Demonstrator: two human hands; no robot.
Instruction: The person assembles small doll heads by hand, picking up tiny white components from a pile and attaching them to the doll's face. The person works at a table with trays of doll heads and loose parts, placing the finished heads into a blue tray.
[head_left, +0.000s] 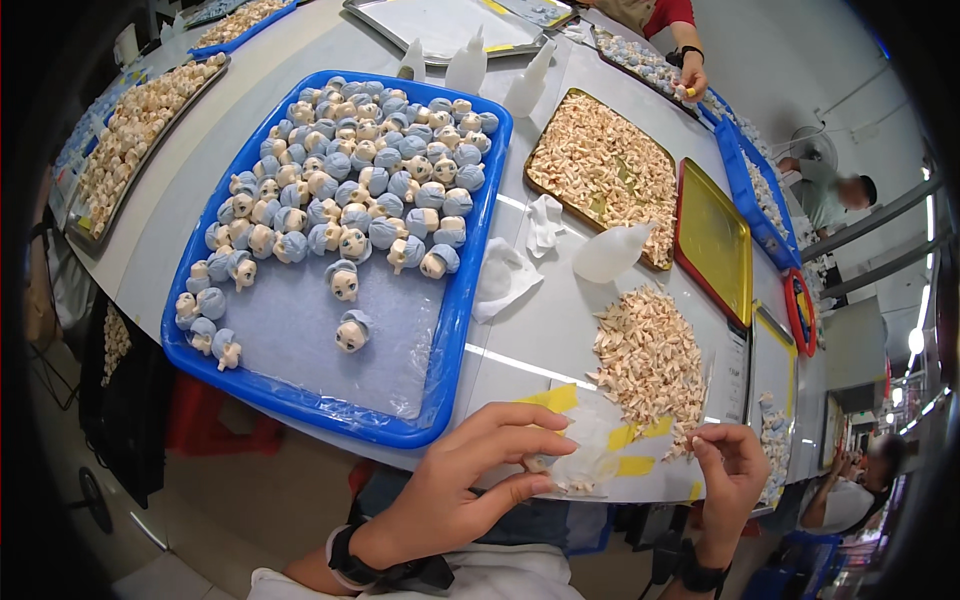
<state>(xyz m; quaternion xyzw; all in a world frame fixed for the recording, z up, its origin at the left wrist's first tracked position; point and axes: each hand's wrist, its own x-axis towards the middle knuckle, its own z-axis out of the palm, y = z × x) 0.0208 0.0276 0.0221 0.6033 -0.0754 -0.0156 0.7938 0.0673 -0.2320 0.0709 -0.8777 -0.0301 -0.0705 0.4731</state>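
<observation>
My left hand (pixel 490 465) is closed round a small doll head (pixel 540 462) with blue hair, mostly hidden by the fingers, just above the table's near edge. Beside it a clear plastic sheet is fixed down with yellow tape (pixel 553 398). My right hand (pixel 732 465) has thumb and fingertips pinched at the near edge of a heap of small cream-coloured pieces (pixel 650 350); whatever is between them is too small to make out. To the left, a blue tray (pixel 440 400) holds many similar doll heads (pixel 352 243), two of them lying apart on its bare liner.
A white squeeze bottle (pixel 610 252) lies tilted beside crumpled tissue (pixel 505 280). Beyond are a tray of cream pieces (pixel 590 150) and a yellow tray (pixel 712 240). More squeeze bottles (pixel 467 65) stand behind the blue tray. A co-worker's hand (pixel 692 75) works at the far side.
</observation>
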